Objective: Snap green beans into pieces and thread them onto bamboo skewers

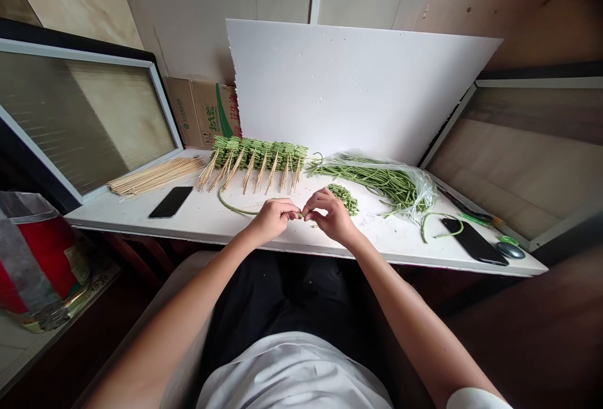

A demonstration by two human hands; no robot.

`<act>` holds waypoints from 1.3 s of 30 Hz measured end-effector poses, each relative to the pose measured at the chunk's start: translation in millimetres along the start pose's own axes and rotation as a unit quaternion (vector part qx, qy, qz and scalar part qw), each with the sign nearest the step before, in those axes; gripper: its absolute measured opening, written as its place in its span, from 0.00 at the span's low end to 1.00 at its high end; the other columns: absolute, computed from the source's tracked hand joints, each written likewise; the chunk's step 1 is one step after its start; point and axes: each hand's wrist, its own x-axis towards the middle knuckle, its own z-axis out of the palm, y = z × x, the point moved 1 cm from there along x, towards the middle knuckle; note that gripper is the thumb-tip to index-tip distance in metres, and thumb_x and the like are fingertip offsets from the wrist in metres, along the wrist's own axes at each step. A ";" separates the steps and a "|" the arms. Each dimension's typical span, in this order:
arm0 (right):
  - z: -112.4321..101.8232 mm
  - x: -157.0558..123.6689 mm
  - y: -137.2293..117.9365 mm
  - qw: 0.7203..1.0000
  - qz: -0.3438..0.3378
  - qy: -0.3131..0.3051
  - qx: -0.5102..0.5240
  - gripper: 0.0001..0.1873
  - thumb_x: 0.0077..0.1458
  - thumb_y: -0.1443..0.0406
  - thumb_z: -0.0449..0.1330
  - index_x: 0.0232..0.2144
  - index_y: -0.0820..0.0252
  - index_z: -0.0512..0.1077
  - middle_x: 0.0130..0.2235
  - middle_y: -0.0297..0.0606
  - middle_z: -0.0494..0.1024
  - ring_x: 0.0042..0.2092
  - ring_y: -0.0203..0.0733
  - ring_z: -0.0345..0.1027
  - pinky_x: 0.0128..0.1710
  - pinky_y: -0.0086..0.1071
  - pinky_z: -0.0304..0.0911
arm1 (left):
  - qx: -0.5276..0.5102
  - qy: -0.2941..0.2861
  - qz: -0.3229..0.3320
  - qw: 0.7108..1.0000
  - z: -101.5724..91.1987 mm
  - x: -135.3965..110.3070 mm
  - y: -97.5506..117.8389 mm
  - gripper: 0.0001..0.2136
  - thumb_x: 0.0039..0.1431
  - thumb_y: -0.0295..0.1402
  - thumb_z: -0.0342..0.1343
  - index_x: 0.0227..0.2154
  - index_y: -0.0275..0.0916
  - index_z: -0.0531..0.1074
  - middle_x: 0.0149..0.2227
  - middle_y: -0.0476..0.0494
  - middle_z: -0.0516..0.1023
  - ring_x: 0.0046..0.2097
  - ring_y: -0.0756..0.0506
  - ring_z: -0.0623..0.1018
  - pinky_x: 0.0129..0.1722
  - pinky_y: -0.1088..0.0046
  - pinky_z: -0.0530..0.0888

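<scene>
Green yard-long bean point(287, 213) is pinched between the closed fingers of the left hand point(271, 219) and right hand point(332, 217), its slack tail trailing left over the white table point(202, 223), seemingly kept close for fine work. Left of the plastic bag point(417, 189) lie a small woven bean piece point(343, 199), then a row of skewered woven beans point(254, 154), sticks toward the person, probably for easy reach, then loose bamboo skewers point(155, 176) and a phone point(170, 201); behind the bag stands a white foam board point(358, 88), before a plywood wall point(518, 7)

Smooth matt green bean strand point(234, 209)
</scene>
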 end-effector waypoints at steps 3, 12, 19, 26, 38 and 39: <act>-3.7 2.0 -0.3 0.999 0.014 -0.009 0.029 0.04 0.61 0.64 0.71 0.32 0.52 0.85 0.33 0.40 0.83 0.44 0.51 0.69 0.47 0.45 0.68 | -0.031 -0.020 -0.021 0.999 -2.7 1.6 3.1 0.18 0.57 0.13 0.50 0.32 0.36 0.83 0.32 0.44 0.82 0.32 0.50 0.80 0.34 0.76 0.77; -59.6 1.3 23.8 0.996 0.050 0.070 -0.023 0.07 0.61 0.59 0.72 0.31 0.52 0.85 0.35 0.41 0.84 0.44 0.52 0.72 0.50 0.48 0.66 | -0.090 0.001 -0.074 0.993 -33.1 3.6 -4.2 0.13 0.58 0.19 0.54 0.33 0.35 0.84 0.33 0.40 0.84 0.32 0.48 0.80 0.33 0.74 0.78; -23.4 -17.3 58.3 0.982 0.103 -0.103 -0.122 0.04 0.56 0.61 0.75 0.33 0.53 0.87 0.33 0.42 0.82 0.43 0.52 0.70 0.47 0.46 0.65 | -0.039 -0.037 -0.096 0.994 -18.5 1.7 -3.2 0.11 0.71 0.34 0.57 0.45 0.39 0.85 0.43 0.38 0.83 0.40 0.45 0.81 0.44 0.67 0.79; -19.0 -19.9 62.3 0.981 0.117 -0.105 -0.111 0.12 0.66 0.55 0.66 0.36 0.55 0.86 0.36 0.44 0.84 0.43 0.52 0.73 0.49 0.47 0.67 | -0.032 -0.024 -0.113 0.993 -16.2 1.5 -9.0 0.11 0.68 0.34 0.60 0.48 0.40 0.84 0.49 0.37 0.83 0.49 0.42 0.82 0.52 0.63 0.79; 1.1 -0.6 -9.7 0.996 0.085 -0.018 0.023 0.19 0.64 0.48 0.67 0.41 0.55 0.85 0.37 0.43 0.85 0.39 0.46 0.76 0.36 0.37 0.69 | -0.046 -0.013 -0.145 0.988 -2.0 -2.3 -3.9 0.26 0.62 0.31 0.66 0.64 0.41 0.73 0.42 0.43 0.86 0.46 0.43 0.85 0.54 0.62 0.80; -0.8 -0.5 -8.9 0.996 0.084 -0.008 0.016 0.19 0.64 0.48 0.66 0.40 0.55 0.85 0.37 0.43 0.85 0.39 0.46 0.75 0.36 0.37 0.69 | -0.035 -0.013 -0.144 0.989 -3.4 -1.9 -4.5 0.22 0.63 0.32 0.66 0.60 0.41 0.76 0.41 0.43 0.86 0.45 0.43 0.85 0.53 0.63 0.80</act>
